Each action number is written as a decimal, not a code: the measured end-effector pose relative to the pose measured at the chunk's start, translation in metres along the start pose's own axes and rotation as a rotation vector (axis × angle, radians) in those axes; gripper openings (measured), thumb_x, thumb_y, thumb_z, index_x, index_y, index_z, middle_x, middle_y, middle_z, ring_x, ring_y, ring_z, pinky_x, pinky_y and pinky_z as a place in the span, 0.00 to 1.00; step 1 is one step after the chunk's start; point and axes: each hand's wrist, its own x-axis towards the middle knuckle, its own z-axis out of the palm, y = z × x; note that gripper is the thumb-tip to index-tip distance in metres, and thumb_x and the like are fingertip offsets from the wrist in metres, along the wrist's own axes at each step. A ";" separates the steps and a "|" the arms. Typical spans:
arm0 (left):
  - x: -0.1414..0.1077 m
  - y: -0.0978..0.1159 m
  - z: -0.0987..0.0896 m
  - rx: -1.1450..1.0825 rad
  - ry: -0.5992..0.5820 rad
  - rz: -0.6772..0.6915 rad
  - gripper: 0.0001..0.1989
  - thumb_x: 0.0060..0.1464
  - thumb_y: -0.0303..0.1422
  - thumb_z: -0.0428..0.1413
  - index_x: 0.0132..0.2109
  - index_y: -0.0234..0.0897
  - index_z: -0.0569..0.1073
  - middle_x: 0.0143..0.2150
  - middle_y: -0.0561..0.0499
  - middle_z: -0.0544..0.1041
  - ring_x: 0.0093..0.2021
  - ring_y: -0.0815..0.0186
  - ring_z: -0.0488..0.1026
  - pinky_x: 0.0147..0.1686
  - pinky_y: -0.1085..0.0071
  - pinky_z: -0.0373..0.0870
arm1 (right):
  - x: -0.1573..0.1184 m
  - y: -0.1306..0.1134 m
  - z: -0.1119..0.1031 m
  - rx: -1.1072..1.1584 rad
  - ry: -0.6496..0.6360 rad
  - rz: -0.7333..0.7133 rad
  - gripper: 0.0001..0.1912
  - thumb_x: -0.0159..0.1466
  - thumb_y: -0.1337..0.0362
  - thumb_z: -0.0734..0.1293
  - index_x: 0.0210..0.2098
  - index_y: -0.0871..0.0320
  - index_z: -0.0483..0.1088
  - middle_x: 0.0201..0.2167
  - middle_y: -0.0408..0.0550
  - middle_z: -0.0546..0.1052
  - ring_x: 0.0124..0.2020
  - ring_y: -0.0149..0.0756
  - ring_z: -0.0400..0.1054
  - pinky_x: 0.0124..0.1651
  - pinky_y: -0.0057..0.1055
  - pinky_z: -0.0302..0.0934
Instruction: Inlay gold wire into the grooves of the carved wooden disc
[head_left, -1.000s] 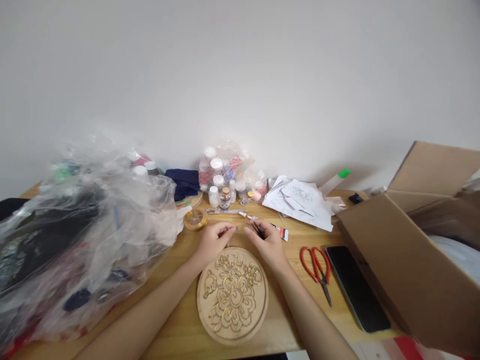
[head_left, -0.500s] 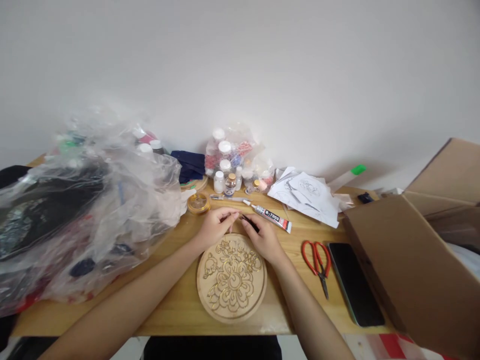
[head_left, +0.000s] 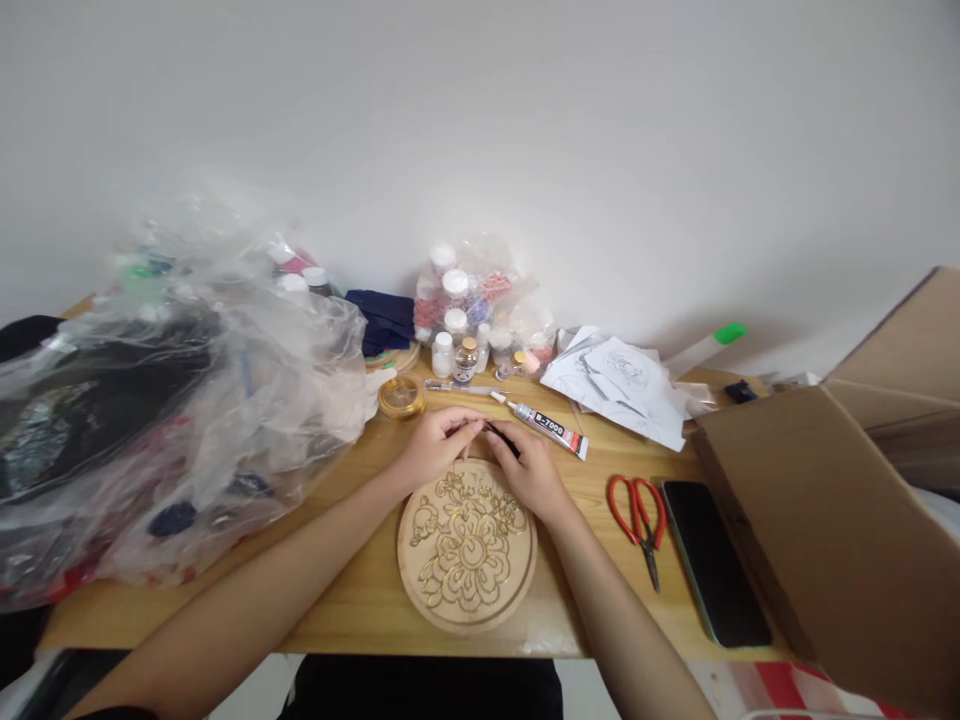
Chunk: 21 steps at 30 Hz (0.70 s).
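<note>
A round wooden plaque (head_left: 474, 555) with a raised gold flower outline lies near the table's front edge. Both hands are close together over its far rim. My right hand (head_left: 525, 467) is closed round a thin black tool (head_left: 502, 438), its tip pointing toward the other hand. The fingers of my left hand (head_left: 442, 443) are pinched together at that tip; what they hold is too small to name. Just beyond my hands lie a B-7000 glue tube (head_left: 551, 428), a clear pen (head_left: 461, 387) and a spool of gold wire (head_left: 401, 396).
Clear plastic bags (head_left: 285, 400) cover the left side. Small bottles (head_left: 465, 360) stand at the back beside paper drawings (head_left: 619, 380). To the right are red-handled pliers (head_left: 637, 515), a black phone (head_left: 716, 565) and an open cardboard box (head_left: 817, 530).
The view has shifted slightly, so the table items appear a little higher and most sit further right. Both hands stay together over the plaque's far rim, with little change in their grip.
</note>
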 end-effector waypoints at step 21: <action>-0.001 0.002 0.000 -0.013 -0.040 0.033 0.15 0.51 0.40 0.56 0.40 0.32 0.73 0.18 0.58 0.66 0.17 0.75 0.62 0.18 0.78 0.57 | 0.000 -0.002 -0.002 -0.030 0.002 0.029 0.14 0.66 0.62 0.59 0.42 0.60 0.74 0.32 0.50 0.80 0.33 0.37 0.73 0.39 0.31 0.65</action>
